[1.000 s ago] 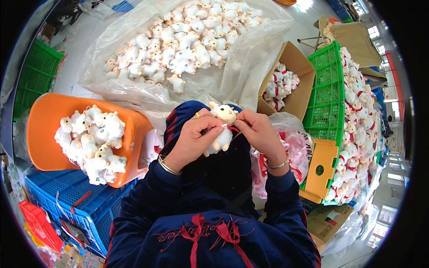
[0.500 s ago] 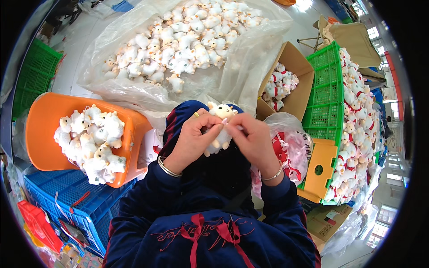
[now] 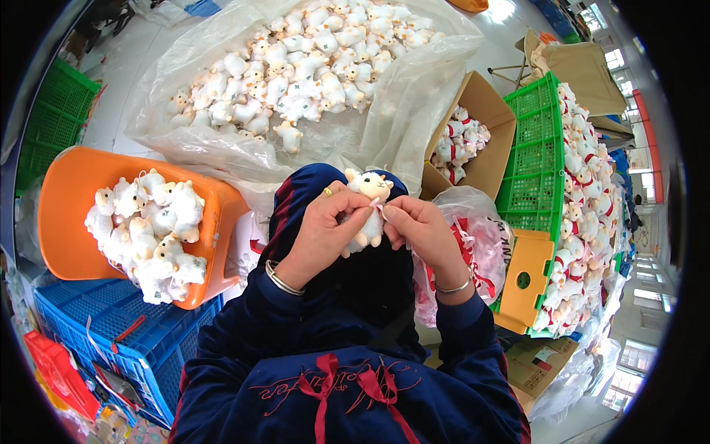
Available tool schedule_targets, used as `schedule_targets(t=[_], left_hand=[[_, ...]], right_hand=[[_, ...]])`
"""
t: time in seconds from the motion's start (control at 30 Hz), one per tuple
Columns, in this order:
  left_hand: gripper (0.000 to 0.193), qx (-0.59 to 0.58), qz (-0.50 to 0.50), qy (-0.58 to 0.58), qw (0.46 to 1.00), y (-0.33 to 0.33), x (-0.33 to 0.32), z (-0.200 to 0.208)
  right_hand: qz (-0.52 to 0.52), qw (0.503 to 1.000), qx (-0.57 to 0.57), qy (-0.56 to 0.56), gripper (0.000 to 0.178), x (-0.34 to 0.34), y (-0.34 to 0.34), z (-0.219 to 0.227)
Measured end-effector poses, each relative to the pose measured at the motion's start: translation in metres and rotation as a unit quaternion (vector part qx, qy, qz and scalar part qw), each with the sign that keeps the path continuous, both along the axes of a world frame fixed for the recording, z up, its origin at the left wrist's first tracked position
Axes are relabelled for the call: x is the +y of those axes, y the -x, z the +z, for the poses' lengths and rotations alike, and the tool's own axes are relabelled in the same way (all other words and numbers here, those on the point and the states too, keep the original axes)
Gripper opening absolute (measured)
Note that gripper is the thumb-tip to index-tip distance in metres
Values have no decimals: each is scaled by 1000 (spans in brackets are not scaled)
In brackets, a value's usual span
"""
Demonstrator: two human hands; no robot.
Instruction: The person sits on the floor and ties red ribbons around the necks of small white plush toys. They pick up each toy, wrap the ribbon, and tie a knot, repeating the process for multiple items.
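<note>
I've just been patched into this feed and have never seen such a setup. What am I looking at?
There is no machine: these are a person's bare hands, seen by a wide fisheye camera worn on the head, looking down. The left hand holds a white plush toy; the right hand meets it at a pale ribbon by the neck. Ahead, a heap of similar toys lies on clear plastic. To the right, red-ribboned toys fill a green crate.

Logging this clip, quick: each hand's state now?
Left hand: closed, holding the white plush toy.
Right hand: closed, pinching the pink ribbon at its neck.
</note>
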State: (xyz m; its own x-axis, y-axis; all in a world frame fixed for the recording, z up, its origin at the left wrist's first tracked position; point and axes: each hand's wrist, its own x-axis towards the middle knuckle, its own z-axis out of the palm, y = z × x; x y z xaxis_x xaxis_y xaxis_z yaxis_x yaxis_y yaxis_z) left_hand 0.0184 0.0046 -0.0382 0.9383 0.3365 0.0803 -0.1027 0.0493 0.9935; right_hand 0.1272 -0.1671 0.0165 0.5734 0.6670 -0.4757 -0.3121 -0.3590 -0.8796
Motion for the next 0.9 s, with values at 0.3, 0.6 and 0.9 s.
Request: schedule_targets(t=[0.3,0.6,0.9], left_hand=[[6,-1,8,-1,1000,4,-1,4],[5,-8,-13,-33,999,1,3,1],[6,-17,-34,-39,998,-3,7,1]], right_hand=[[6,999,52,-6,20,-2,-3,0],[-3,995,97,-26,20,-11,-12,-9],[-21,992,119,-45,22,-8,-18,-10]])
